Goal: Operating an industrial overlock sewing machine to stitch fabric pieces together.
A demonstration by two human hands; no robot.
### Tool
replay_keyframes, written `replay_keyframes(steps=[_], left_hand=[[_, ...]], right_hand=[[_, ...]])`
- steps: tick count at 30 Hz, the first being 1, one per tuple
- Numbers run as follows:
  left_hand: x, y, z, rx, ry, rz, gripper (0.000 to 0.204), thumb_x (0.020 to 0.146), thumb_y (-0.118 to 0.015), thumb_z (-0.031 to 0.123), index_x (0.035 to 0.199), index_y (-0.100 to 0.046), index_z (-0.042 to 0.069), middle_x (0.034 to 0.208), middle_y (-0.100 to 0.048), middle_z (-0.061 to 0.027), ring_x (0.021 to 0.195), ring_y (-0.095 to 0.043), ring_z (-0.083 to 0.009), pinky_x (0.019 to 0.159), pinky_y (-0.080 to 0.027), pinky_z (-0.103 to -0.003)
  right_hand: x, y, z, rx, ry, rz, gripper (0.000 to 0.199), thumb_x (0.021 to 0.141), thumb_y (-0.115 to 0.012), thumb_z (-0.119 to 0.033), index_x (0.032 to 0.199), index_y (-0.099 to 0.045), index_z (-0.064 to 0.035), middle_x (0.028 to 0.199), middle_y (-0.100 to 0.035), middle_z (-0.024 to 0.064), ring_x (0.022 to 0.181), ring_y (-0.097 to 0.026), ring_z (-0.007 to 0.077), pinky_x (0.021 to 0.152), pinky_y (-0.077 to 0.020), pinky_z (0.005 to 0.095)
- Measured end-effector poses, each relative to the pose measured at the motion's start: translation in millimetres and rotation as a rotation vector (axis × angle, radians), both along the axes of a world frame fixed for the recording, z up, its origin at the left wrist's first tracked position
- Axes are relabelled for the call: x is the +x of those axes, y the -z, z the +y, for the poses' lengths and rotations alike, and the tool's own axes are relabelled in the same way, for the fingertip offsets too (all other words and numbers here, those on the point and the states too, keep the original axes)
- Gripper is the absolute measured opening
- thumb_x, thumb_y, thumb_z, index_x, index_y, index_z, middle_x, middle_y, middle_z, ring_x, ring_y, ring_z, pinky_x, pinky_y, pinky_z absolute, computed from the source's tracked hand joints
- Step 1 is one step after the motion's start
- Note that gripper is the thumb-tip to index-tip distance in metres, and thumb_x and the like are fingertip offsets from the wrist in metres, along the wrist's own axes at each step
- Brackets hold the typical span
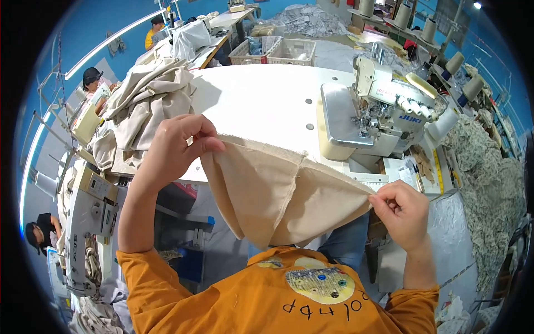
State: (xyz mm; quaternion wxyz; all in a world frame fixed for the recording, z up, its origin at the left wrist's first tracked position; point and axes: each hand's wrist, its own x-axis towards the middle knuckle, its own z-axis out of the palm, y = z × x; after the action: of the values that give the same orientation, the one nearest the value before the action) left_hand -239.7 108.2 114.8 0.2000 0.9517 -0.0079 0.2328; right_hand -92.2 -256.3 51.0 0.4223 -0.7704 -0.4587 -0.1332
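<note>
A beige piece of cloth (256, 183) hangs between my two hands, its raw upper edge pulled fairly straight. A stitched seam runs down its middle. My left hand (186, 139) pinches the cloth's upper left corner above the table's front edge. At the other end, my right hand (400, 209) grips the right corner between thumb and fingers. The lower part of the cloth drapes over my lap. Just beyond my right hand stands a white overlock sewing machine (389, 106) on the white table (250, 92).
Piled beige fabric (150, 94) covers the table's left end. Another sewing machine (83, 234) stands at my left. White plastic crates (292, 53) sit behind the table. Patterned cloth (484, 178) hangs at the far right, below thread cones (473, 86). Several other people work at the left.
</note>
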Motion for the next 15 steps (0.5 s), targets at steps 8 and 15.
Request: replay_keyframes(steps=[8, 15], left_hand=[[0, 19, -4, -0.192, 0.021, -0.071, 0.011, 0.08, -0.077, 0.003, 0.086, -0.067, 0.0, 0.077, -0.064, -0.0056, 0.067, -0.059, -0.0168, 0.064, -0.048, -0.028], [-3, 24, 4, -0.1, 0.109, -0.03, 0.011, 0.073, -0.081, 0.003, 0.078, -0.071, 0.001, 0.077, -0.067, -0.0054, 0.07, -0.065, -0.0154, 0.064, -0.052, -0.028]], right_hand=[[-8, 18, 4, 0.055, -0.03, 0.04, 0.017, 0.076, -0.079, 0.001, 0.074, -0.063, -0.002, 0.078, -0.067, 0.0067, 0.048, -0.048, 0.0101, 0.045, -0.0393, 0.0237], [-11, 28, -2, -0.101, 0.011, -0.27, 0.02, 0.074, -0.081, -0.007, 0.079, -0.063, -0.0033, 0.078, -0.065, 0.0076, 0.061, -0.064, 0.0239, 0.054, -0.0518, 0.033]])
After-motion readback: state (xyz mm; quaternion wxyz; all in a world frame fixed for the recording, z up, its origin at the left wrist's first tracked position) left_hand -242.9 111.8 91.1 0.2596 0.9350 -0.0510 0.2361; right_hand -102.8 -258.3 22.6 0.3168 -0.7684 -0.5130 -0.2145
